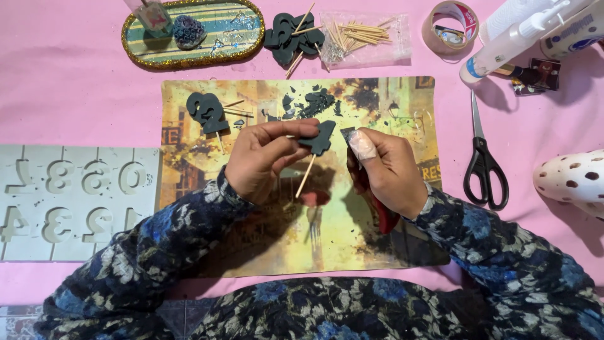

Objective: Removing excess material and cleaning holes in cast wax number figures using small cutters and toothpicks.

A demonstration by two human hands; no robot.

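Spreading across the pink table [75, 82], a picture mat [352, 233] lies under both hands; a grey number mould [75, 201] sits at its left edge. Past the mat stand an oval glitter-rimmed tray [145, 58], a clear bag of sticks [365, 36], a tape roll [450, 26] with a red-and-blue label inside its core, and white glue bottles [522, 34] with blue print. Scissors [484, 157] lie to the right.

Above the mat's middle, the left hand [264, 160] pinches a dark cast piece [319, 138] by its edge, its wooden stick [306, 176] hanging free below. It looks light and stiff but probably brittle, so holding it by the body, not the thin stick, seems safer. The right hand [390, 173] is curled shut on a small dark blade-like tool [348, 134], its tip just beside the piece. Dark chips [314, 101] and a finished figure [206, 112] lie above.
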